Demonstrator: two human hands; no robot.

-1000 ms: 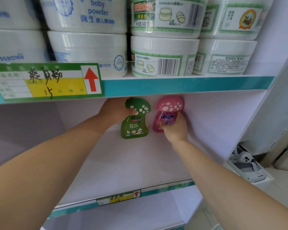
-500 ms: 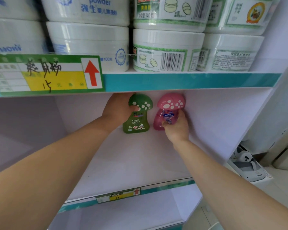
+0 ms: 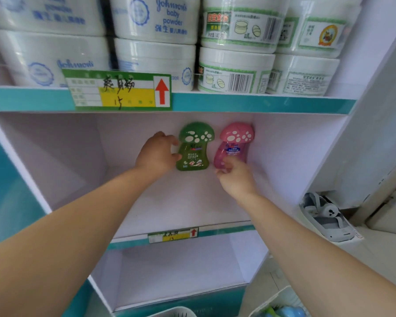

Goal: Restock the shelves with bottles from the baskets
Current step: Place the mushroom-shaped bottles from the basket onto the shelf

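Two mushroom-capped plastic bottles stand at the white shelf (image 3: pixel 181 202) back, green bottle (image 3: pixel 193 149) touched by loosely spread left grip (image 3: pixel 157 154), pink bottle (image 3: pixel 232 146) by slack right grip (image 3: pixel 236 177); a snagging finger could topple either.

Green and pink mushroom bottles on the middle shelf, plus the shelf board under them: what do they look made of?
Green bottle: translucent tinted plastic, glossy; light shows through the body, cap opaque and spotted. Pink bottle: same look, glossy translucent plastic, highlights on the cap. Shelf board: smooth matt white panel, probably laminated board or plastic; cannot tell which.
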